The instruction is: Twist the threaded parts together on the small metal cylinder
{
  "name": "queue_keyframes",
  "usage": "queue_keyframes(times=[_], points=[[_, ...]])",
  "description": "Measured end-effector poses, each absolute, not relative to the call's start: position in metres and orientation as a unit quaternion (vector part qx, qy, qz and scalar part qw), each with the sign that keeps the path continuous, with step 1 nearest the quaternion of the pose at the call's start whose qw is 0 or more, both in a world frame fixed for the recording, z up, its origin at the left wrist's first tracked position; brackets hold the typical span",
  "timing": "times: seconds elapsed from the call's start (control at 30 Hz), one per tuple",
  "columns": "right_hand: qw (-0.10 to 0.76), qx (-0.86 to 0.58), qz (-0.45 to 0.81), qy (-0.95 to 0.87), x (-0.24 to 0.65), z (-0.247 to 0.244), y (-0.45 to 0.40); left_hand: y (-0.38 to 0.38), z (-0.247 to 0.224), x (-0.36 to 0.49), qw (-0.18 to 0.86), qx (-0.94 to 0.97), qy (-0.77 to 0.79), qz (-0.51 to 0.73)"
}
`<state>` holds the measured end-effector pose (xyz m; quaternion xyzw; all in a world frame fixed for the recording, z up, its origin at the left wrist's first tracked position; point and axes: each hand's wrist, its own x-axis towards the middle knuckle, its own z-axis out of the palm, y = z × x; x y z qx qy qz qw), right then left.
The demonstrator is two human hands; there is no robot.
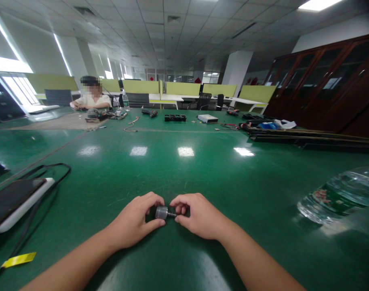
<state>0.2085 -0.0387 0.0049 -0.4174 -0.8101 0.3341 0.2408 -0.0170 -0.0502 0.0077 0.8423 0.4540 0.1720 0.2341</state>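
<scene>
Low over the table's near middle, a small grey cylindrical part (161, 212) lies sideways with a thin, dark, ribbed shaft (172, 214) pointing right. The thumb and curled fingers of my left hand (137, 220) close around the cylinder from the left. On the other side, my right hand (199, 216) has its fingers curled in, with thumb and index tip at the shaft's free end. The part's exact kind is too small to make out.
A phone on a white block (23, 204) with a black cable (35, 210) lies left. To the right, a large water bottle (338, 198) rests on its side. Across the green table (184, 173) are a power drill (150, 113), a white box (207, 118) and a seated person (91, 99).
</scene>
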Motion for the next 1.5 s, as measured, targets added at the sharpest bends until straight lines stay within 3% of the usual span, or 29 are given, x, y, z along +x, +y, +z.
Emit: queue_keyframes(times=[0.47,1.5], points=[[0.242,-0.409,0.303,-0.826,0.2081,0.0002,-0.0394,-0.0483,0.0098,-0.0153,0.27,0.829,0.458,0.175],[0.253,-0.418,0.26,-0.833,0.2001,-0.0035,-0.0382,-0.049,0.0088,-0.0137,0.23,0.838,0.462,0.175]])
